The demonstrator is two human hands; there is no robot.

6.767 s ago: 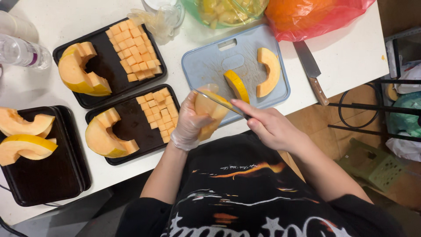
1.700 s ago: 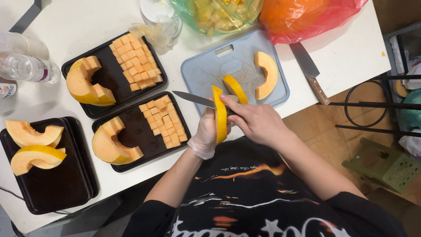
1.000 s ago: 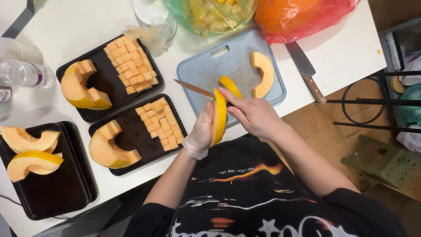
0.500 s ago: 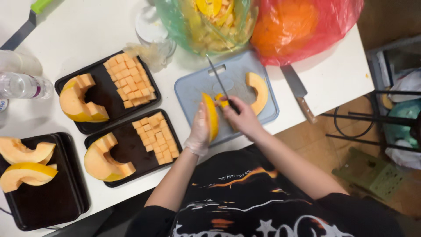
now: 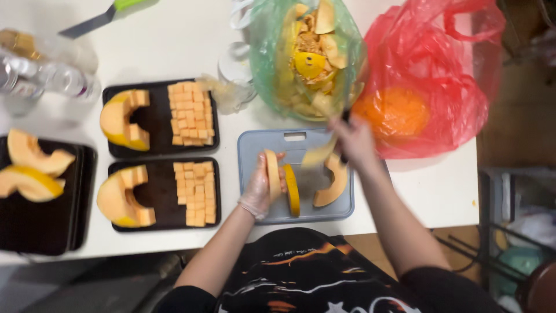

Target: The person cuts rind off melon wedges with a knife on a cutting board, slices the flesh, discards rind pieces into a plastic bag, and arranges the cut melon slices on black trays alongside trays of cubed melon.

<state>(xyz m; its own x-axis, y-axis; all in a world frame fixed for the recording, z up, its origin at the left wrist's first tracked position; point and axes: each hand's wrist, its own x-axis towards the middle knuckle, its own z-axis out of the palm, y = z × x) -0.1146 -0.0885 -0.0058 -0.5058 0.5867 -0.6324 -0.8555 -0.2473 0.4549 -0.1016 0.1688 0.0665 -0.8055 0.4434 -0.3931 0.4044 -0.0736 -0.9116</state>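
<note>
Hands both over the grey cutting board (image 5: 255, 174). Left hand (image 5: 260, 188), in a clear glove, has fingers curled and pinching a peeled melon wedge (image 5: 271, 174), held on edge; thumb side faces the board's left rim. Just right of those fingertips a strip of yellow rind (image 5: 292, 190) stands on the board, close to the wedge, contact unclear. Right hand (image 5: 354, 142) is motion-blurred at the board's far right corner, fingers closed around a dark knife handle (image 5: 345, 119); a pale scrap (image 5: 318, 155) hangs just left of the fingers, too blurred to tell blade from peel. Below the right fingers a second melon crescent (image 5: 333, 184) lies flat on the board.

Beyond the right fingers: green plastic bag (image 5: 278, 69) full of rinds and seeds, red plastic bag (image 5: 440, 87) beside it with something orange inside. Left of the gloved fingers: two black trays (image 5: 156, 122) (image 5: 156, 197), each with a melon wedge plus rows of cubes. Further left, another black tray (image 5: 40, 220) with two wedges. Plastic bottle (image 5: 52, 75) and a green-handled knife (image 5: 101, 17) at the far edge of the white table (image 5: 174, 40).
</note>
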